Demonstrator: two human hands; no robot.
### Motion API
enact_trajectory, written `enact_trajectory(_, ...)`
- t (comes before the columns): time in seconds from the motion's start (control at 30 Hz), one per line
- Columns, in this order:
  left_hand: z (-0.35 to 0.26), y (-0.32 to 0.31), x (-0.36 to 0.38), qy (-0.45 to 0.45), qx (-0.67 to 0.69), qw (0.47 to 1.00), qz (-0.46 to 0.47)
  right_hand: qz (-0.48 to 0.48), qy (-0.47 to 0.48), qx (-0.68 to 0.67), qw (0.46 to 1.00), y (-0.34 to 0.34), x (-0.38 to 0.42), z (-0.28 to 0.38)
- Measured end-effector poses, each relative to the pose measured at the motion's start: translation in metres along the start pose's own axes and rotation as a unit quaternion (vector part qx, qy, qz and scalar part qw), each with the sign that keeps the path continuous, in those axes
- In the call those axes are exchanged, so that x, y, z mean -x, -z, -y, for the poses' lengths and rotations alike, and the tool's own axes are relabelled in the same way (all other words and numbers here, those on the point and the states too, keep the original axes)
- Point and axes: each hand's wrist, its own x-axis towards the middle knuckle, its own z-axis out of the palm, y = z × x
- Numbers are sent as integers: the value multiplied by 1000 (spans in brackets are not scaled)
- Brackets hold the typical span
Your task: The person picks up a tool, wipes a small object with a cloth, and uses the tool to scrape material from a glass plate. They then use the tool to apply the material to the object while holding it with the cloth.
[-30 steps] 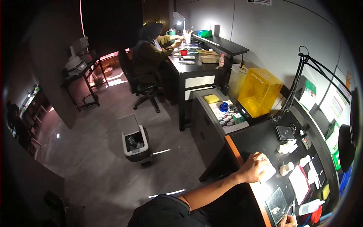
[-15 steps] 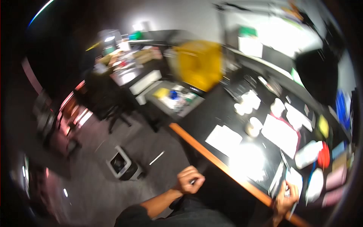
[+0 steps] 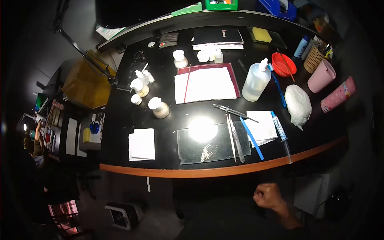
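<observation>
My right hand is closed in a fist, below and in front of the table edge, with nothing showing in it. My left hand is out of view. On the table nearest it lie a blue-capped syringe of firing paste, a blue stick, metal tweezers and a dark slim tool. The tweezers rest partly on a glass plate bearing pale scratch-like marks. Folded white tissue lies under the blue stick and the syringe's upper end.
Farther back are a white cloth on a red tray, a clear bottle, a red bowl, several small jars and a wrapped white lump. A folded tissue lies left. The orange-brown table edge runs across the front.
The view has swung right and now faces the table squarely. My right hand has left the tools on the table and come below its edge, closed. My left hand has gone out of view.
</observation>
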Motion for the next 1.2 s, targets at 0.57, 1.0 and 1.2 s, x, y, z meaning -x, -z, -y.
enact_trajectory(0.57, -47, 11, 2, -27, 78, 996, -36, 427, -358, -5, 831, -31, 76, -110)
enact_trajectory(1.0, -37, 13, -4, -24, 116, 993, -29, 362, -384, 24, 849, -18, 71, -144)
enact_trajectory(1.2, -16, 13, 2, -29, 76, 996, 42, 436, -372, 97, 814, 3, 130, -220)
